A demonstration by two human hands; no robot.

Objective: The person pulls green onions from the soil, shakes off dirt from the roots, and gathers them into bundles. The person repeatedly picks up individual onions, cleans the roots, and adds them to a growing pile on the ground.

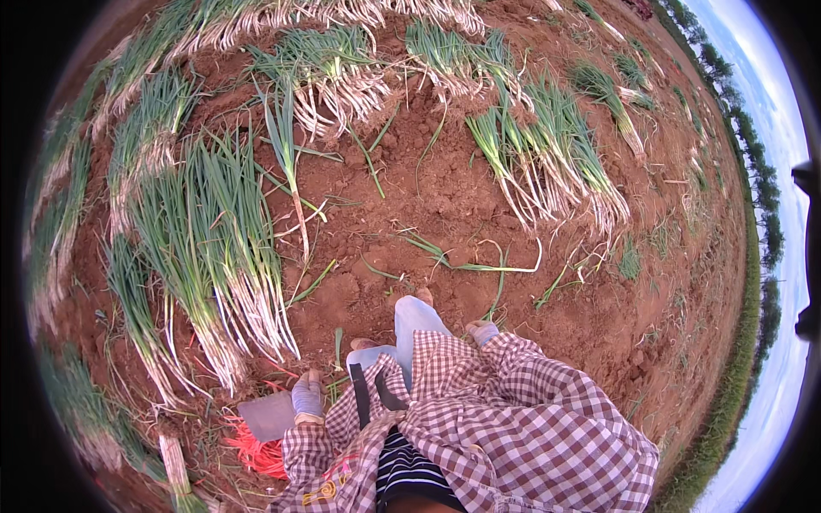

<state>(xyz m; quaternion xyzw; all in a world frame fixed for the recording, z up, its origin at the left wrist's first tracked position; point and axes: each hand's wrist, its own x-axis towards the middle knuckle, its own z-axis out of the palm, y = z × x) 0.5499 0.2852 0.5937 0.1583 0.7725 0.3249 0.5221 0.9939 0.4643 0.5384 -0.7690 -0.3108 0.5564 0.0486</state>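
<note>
My left hand [307, 394], in a light glove with bare fingertips, is low at the left of my body. Right beside it is a flat grey rectangular plate [266, 417], above a heap of red plastic strips [260, 452]; whether my fingers grip the plate is unclear. My right hand [482, 332], gloved the same way, hangs by my right knee close to the soil. A loose green leaf [497, 295] lies just beyond it. Its palm side is hidden. Large spring onions [250, 256] with white stalks lie in a row beyond my left hand, beside a thicker bunch [199, 288].
More spring onions [551, 154] lie at the right front, and others [333, 77] farther ahead. One single stalk [288, 154] lies apart. A bundled bunch [173, 462] is at lower left. Reddish soil [442, 192] with scattered leaves stretches before my feet. Trees [763, 186] line the field's edge.
</note>
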